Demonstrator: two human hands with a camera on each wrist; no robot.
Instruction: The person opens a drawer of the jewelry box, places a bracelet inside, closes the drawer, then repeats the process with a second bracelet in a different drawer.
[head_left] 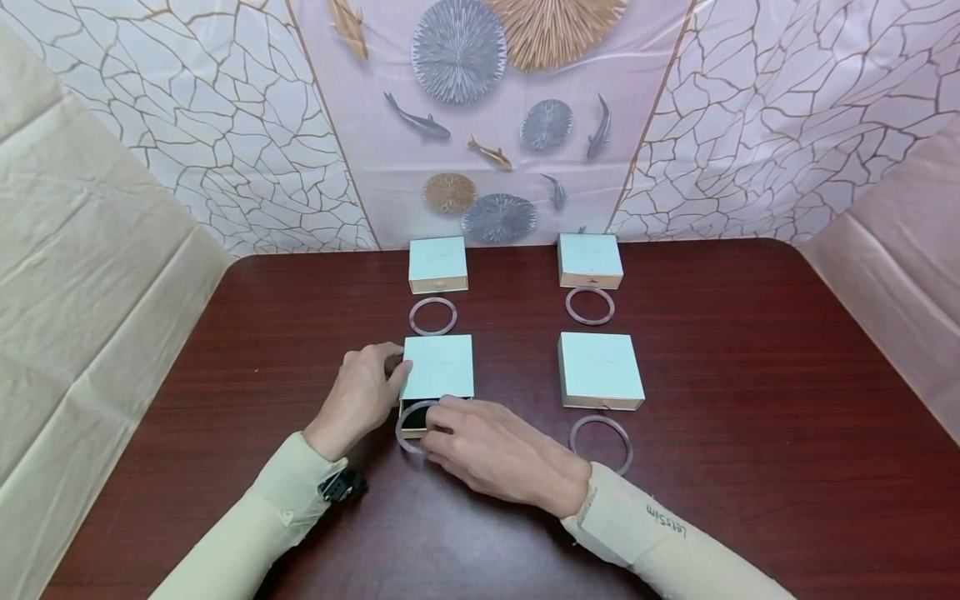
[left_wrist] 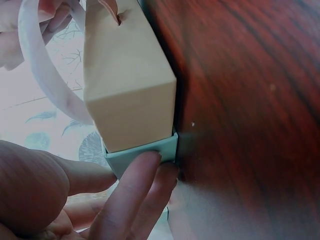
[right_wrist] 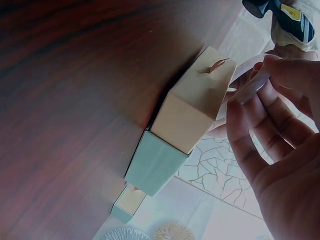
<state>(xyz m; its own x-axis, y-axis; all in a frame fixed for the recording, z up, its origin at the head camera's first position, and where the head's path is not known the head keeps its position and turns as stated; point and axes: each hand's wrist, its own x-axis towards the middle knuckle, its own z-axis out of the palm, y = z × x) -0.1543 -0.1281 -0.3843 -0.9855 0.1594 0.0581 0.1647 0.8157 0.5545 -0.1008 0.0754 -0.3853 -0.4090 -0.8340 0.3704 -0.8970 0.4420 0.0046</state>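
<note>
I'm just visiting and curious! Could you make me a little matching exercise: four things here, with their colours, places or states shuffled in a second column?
Things
1. Left grip
2. Right grip
3. Cream drawer
4. Tabletop

Matches
A. Pinching a pale ring
B. Dark red-brown
C. Holding the pale green box cover
D. Sticking partly out of the pale green box cover

Right pairs: 1-C, 2-A, 3-D, 4-B

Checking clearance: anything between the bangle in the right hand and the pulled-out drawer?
Nothing visible. The right hand holds the bangle over the open drawer; in the head view its own fingers overlap the drawer's right part. The left hand touches the box's left side, clear of the opening.
</note>
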